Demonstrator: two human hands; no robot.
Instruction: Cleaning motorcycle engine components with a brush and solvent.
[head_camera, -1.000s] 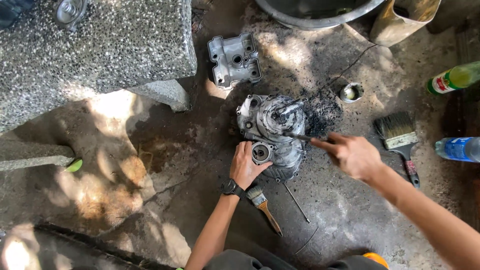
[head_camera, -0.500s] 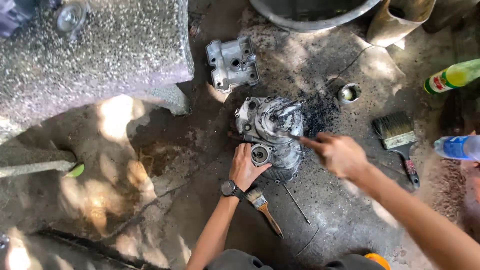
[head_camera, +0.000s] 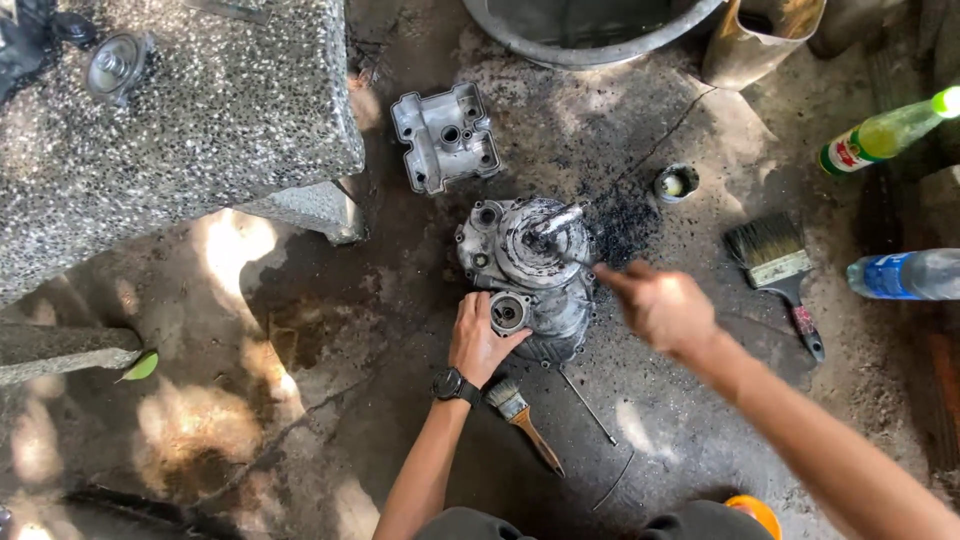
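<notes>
Nearby, small tin cup (head_camera: 676, 183) holds a pale lump.

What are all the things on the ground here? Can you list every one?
engine casing: one, grey metal, dirty, on the ground at centre
metal cover: one, silver, beyond the casing
small brush: one, wooden handle, by the left wrist
wide brush: one, pale bristles, at right
small cup: one, grey, right of the casing
green bottle: one, lying far right
clear bottle: one, blue label, far right
thin rod: one, below the casing
basin: one, grey, at the top
stone bench: one, speckled, top left
left hand: rests on the casing
right hand: beside the casing; I cannot tell whether it holds a tool
</notes>
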